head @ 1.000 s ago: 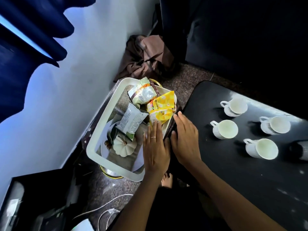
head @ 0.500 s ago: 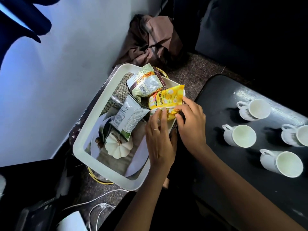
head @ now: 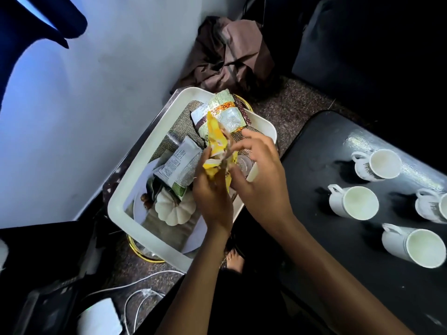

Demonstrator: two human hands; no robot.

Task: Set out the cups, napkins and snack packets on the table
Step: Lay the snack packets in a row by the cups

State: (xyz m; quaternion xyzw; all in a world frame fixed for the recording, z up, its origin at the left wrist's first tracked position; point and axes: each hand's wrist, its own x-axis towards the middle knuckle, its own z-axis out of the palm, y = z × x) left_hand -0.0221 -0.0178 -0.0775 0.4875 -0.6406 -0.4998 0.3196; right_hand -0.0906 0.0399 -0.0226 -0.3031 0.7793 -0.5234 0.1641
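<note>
A white tray [head: 135,189] on the floor holds snack packets. Both hands hold a yellow snack packet [head: 216,143] lifted on edge above the tray: my left hand [head: 211,197] grips its lower end, my right hand [head: 260,180] pinches its right side. A green and orange packet [head: 223,111] lies at the tray's far end, a white and green packet [head: 179,170] in the middle. Several white cups, among them one [head: 355,201] nearest me and one [head: 379,164] behind it, stand on the black table [head: 326,146] at right.
A white pumpkin ornament [head: 175,209] and folded burlap cloth [head: 179,126] lie in the tray. Brown crumpled fabric [head: 229,52] sits against the wall behind it. White cables and a white adapter [head: 101,317] lie on the floor at lower left. My bare foot [head: 235,259] shows below the tray.
The yellow packet has been lifted off the pile and turned on edge between both hands. The view has moved closer to the tray.
</note>
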